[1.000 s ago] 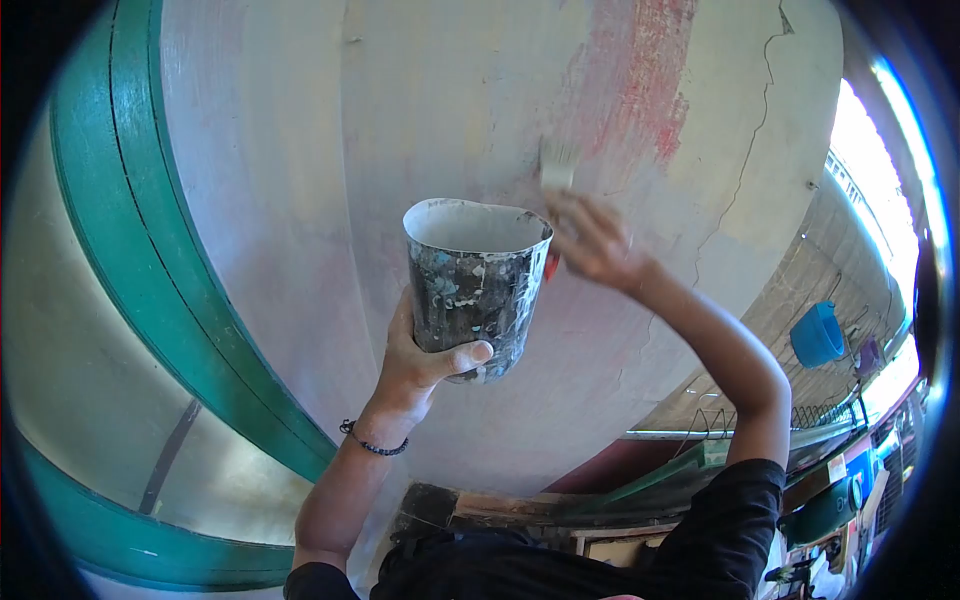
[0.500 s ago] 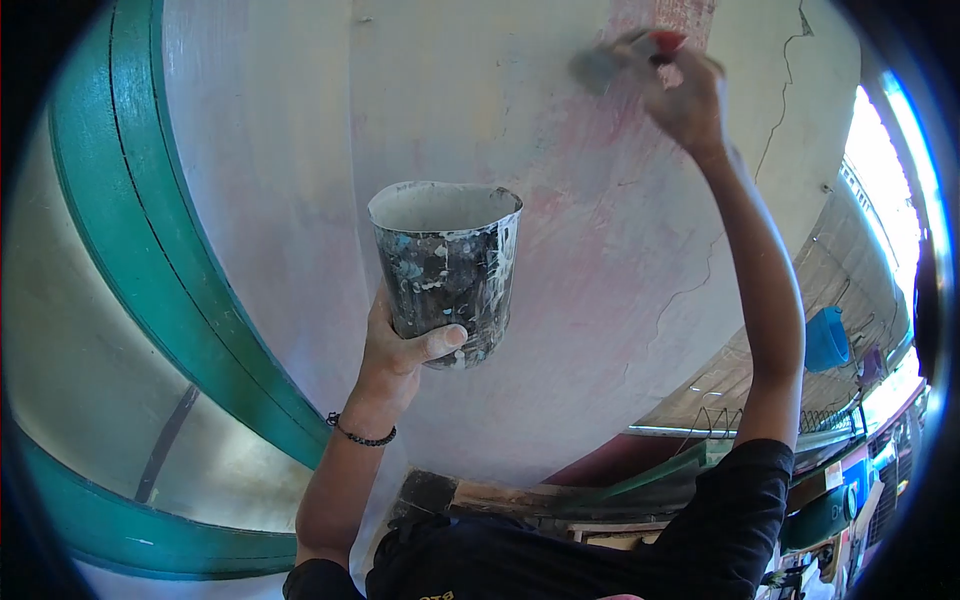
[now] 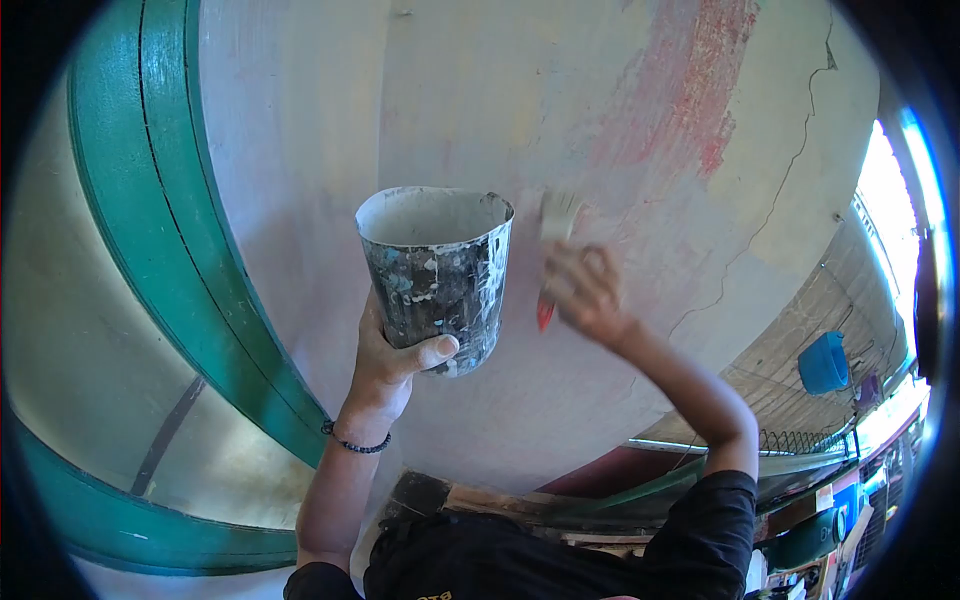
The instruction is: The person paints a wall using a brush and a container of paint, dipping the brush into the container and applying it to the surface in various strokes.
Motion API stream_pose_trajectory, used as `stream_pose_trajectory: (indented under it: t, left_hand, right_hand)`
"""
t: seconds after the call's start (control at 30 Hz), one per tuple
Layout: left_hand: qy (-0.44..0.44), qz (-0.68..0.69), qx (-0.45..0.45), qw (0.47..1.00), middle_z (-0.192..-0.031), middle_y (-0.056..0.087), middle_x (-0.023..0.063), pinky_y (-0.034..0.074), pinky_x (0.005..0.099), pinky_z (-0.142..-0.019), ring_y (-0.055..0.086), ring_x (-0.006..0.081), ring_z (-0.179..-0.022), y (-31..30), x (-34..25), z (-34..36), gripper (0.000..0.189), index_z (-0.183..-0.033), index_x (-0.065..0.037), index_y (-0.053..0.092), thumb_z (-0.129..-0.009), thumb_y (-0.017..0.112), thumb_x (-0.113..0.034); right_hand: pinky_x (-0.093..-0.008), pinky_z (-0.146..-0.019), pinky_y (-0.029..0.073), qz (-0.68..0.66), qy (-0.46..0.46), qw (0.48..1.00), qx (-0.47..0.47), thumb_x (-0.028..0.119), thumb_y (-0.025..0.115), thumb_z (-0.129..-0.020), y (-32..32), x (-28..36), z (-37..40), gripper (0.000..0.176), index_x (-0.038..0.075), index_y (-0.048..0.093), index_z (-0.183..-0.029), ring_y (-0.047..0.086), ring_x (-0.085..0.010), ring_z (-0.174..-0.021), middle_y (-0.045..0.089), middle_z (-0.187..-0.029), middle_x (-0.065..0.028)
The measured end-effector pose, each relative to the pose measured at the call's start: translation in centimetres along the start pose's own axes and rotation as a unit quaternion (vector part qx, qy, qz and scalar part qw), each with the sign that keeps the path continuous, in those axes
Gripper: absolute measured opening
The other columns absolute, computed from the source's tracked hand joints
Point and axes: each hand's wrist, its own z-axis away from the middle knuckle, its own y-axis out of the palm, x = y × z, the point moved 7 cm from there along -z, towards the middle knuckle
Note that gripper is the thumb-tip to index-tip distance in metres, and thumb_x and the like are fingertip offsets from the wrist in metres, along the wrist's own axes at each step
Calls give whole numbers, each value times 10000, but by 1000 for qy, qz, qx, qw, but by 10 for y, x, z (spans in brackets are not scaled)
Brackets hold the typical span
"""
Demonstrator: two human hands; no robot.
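My left hand (image 3: 398, 355) is wrapped round the lower part of a paint-splattered black bucket (image 3: 436, 290), with the thumb across its front. The bucket stands upright in the air, its inside wall coated pale; the bottom inside is hidden. To the right of it, my right hand (image 3: 588, 290) is closed round a paintbrush (image 3: 560, 216), slightly blurred. The bristles point up and look whitish, while the red handle end (image 3: 545, 314) sticks out below the fingers. Behind both hands is the wall (image 3: 480, 130), whitish with a pink-red patch (image 3: 705, 90) at the upper right.
A green wooden frame (image 3: 180, 200) curves down the left side. Thin cracks run down the wall at right. Farther right hang a blue bucket (image 3: 823, 362) and a wire coil, near a woven panel (image 3: 775, 310). A dark green container (image 3: 808, 540) stands at the lower right.
My right hand has come down and left with the paintbrush, from the pink-red patch to beside the bucket. The brush now points up. My left hand still holds the bucket in nearly the same place.
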Motion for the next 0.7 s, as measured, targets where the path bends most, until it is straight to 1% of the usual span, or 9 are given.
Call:
stream_pose_trajectory:
  t: [0.1, 0.2, 0.3, 0.33, 0.4, 0.5, 0.53, 0.63, 0.7]
  left_hand:
    - [-19, -10, 3, 1000, -1277, 648, 114, 544, 383, -1038, 658, 216, -1168, -4, 5, 2, 972, -1432, -9, 440, -640, 968, -206]
    - [-15, -1, -15, 1000, -1284, 650, 109, 545, 378, -1032, 655, 205, -1172, -21, 20, 12, 995, -1433, -3, 443, -623, 985, -203]
    - [-30, 44, -23, 998, -1295, 648, 106, 547, 376, -1027, 654, 204, -1176, -36, 44, 30, 1012, -1432, -1, 452, -600, 998, -186]
    - [-38, 51, -28, 998, -1287, 648, 100, 549, 368, -1012, 652, 194, -1158, -43, 55, 37, 1038, -1440, 8, 453, -580, 1006, -170]
    - [-54, 27, -19, 998, -1294, 637, 104, 534, 373, -1025, 636, 197, -1174, -48, 75, 54, 1048, -1445, 12, 453, -576, 1009, -169]
    - [-59, -22, 3, 998, -1312, 616, 114, 508, 385, -1051, 607, 211, -1208, -53, 111, 82, 1054, -1450, 21, 447, -582, 1010, -181]
    - [-57, -40, 15, 997, -1320, 609, 118, 498, 390, -1061, 596, 216, -1221, -52, 126, 92, 1055, -1452, 24, 445, -586, 1010, -187]
    - [-93, -49, 21, 994, -1351, 591, 131, 479, 404, -1086, 573, 235, -1262, -51, 184, 138, 1045, -1449, 30, 442, -608, 1007, -221]
    - [-108, -69, 45, 991, -1345, 599, 131, 484, 401, -1079, 584, 235, -1250, -39, 198, 151, 1040, -1447, 35, 445, -616, 1007, -240]
  right_hand:
    - [-415, -883, 539, -126, 26, 989, 69, 48, 761, -697, 6, 48, 18, 290, 107, 699, -974, 709, -255, -1145, 720, -1243, -132]
    - [-373, -843, 567, -318, 197, 925, 69, -48, 755, -719, 18, 66, 30, 309, 89, 700, -991, 734, -261, -1070, 736, -1185, -139]
    - [-375, -862, 592, -376, 413, 826, -78, -117, 727, -820, 12, 70, 46, 273, 49, 688, -1033, 745, -271, -1005, 745, -1141, -159]
    - [-383, -881, 596, -406, 479, 761, -161, -81, 714, -870, 15, 75, 65, 229, 37, 675, -1062, 741, -274, -1013, 738, -1148, -166]
    - [-401, -918, 604, -443, 590, 594, -319, -8, 688, -969, 31, 93, 111, 156, 13, 649, -1119, 733, -281, -1029, 724, -1162, -178]
    - [-415, -920, 612, -512, 654, 284, -479, 78, 646, -1031, 44, 132, 141, 105, 45, 647, -1131, 707, -268, -1088, 693, -1185, -118]
    - [-374, -960, 606, -527, 671, 223, -471, 116, 627, -1048, 52, 149, 152, 155, 23, 603, -1171, 671, -255, -1156, 653, -1218, -105]
    - [-328, -980, 599, -573, 678, 14, -460, 122, 626, -1048, 72, 186, 184, 168, 8, 587, -1166, 662, -246, -1156, 655, -1197, -97]
    - [-293, -977, 594, -549, 697, -8, -461, 143, 643, -1042, 64, 194, 188, 175, 10, 595, -1145, 656, -225, -1150, 651, -1187, -114]
